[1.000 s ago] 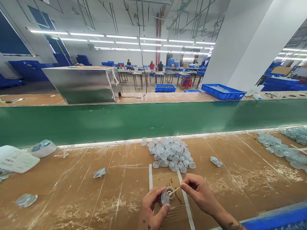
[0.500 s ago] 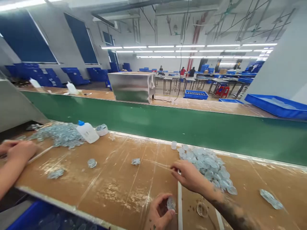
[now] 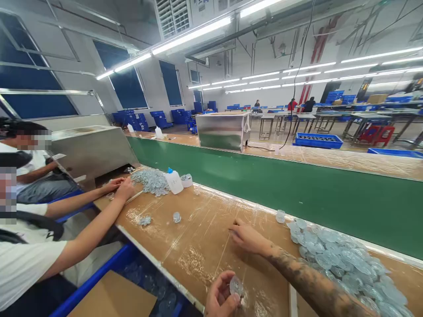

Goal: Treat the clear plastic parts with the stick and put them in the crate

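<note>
My left hand [image 3: 220, 296], low in the middle of the view, pinches a round clear plastic disc [image 3: 235, 286] between thumb and fingers. My right hand [image 3: 248, 238] reaches across the brown tabletop [image 3: 201, 233], its fingers bent and drawn together at the surface; whatever is under the fingertips is hidden. To the right, beyond my tattooed forearm, lies a large pile of clear plastic discs [image 3: 340, 255]. One clear piece [image 3: 280, 216] stands apart at the pile's left, near the green divider.
At left, a seated co-worker's hands [image 3: 120, 188] work beside a heap of small clear pieces [image 3: 150, 180]. A white bottle [image 3: 174, 182] and a tape roll [image 3: 187, 180] stand by the green divider [image 3: 231, 176]. Below the table edge is a blue bin [image 3: 99, 275].
The view has turned left, bringing the co-worker into sight. My right hand has moved left from beside the pile to where a small clear piece lay, now hidden. The left hand keeps its disc.
</note>
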Action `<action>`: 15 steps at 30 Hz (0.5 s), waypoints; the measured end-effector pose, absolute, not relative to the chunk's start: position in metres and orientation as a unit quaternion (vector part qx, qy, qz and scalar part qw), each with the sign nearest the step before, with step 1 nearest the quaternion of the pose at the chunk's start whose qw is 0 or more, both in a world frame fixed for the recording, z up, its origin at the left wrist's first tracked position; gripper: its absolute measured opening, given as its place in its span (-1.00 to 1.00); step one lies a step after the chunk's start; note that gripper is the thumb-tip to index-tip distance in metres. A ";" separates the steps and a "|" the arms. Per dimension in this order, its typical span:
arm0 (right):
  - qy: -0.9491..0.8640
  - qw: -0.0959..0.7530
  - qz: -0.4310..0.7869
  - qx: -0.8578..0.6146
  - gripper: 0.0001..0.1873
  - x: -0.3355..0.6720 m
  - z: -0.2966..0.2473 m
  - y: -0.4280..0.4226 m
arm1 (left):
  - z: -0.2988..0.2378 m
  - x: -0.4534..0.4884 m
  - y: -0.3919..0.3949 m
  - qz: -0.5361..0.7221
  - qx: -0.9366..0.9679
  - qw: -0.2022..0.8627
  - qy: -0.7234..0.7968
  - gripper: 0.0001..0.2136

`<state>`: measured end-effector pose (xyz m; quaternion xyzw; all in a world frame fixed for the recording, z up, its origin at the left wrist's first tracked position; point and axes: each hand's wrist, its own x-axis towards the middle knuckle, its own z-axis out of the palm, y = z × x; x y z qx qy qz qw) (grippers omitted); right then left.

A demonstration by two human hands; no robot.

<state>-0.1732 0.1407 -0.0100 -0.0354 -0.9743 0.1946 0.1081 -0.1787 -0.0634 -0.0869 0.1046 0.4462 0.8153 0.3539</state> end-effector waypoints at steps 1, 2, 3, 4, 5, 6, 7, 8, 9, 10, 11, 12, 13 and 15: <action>-0.968 0.125 0.214 -0.038 -0.91 -0.153 -0.008 0.145 | -0.081 -0.178 -0.059 0.818 0.102 0.354 0.441 -0.46; -0.962 0.141 0.227 -0.046 -0.85 -0.132 -0.005 0.147 | -0.076 -0.176 -0.054 0.820 0.101 0.357 0.435 -0.47; -0.954 0.160 0.246 -0.059 -0.71 -0.110 -0.003 0.148 | -0.071 -0.172 -0.047 0.821 0.101 0.361 0.430 -0.48; -0.941 0.182 0.276 -0.075 -0.53 -0.088 -0.001 0.147 | -0.066 -0.167 -0.041 0.819 0.103 0.371 0.425 -0.49; -0.920 0.208 0.319 -0.094 -0.35 -0.068 0.002 0.144 | -0.062 -0.161 -0.034 0.814 0.110 0.384 0.421 -0.50; -0.893 0.236 0.367 -0.112 -0.22 -0.050 0.004 0.139 | -0.058 -0.153 -0.027 0.806 0.122 0.402 0.418 -0.51; -0.862 0.264 0.414 -0.128 -0.13 -0.034 0.006 0.132 | -0.055 -0.146 -0.020 0.795 0.138 0.422 0.412 -0.53; -0.833 0.290 0.450 -0.140 -0.07 -0.021 0.008 0.125 | -0.052 -0.138 -0.013 0.783 0.157 0.446 0.404 -0.54; -0.815 0.311 0.464 -0.150 -0.05 -0.011 0.010 0.118 | -0.049 -0.129 -0.007 0.770 0.181 0.471 0.391 -0.55; -0.813 0.330 0.452 -0.163 -0.04 -0.004 0.012 0.111 | -0.047 -0.121 -0.002 0.758 0.203 0.494 0.375 -0.55; -0.817 0.352 0.421 -0.179 -0.03 0.002 0.014 0.106 | -0.045 -0.113 0.003 0.747 0.223 0.512 0.360 -0.56; -0.821 0.377 0.380 -0.198 -0.03 0.006 0.015 0.101 | -0.044 -0.106 0.007 0.739 0.236 0.524 0.351 -0.56; -0.821 0.403 0.340 -0.219 -0.04 0.010 0.016 0.097 | -0.043 -0.100 0.011 0.733 0.247 0.530 0.348 -0.56; -0.808 0.446 0.290 -0.255 -0.10 0.017 0.017 0.091 | -0.043 -0.091 0.016 0.723 0.269 0.528 0.355 -0.53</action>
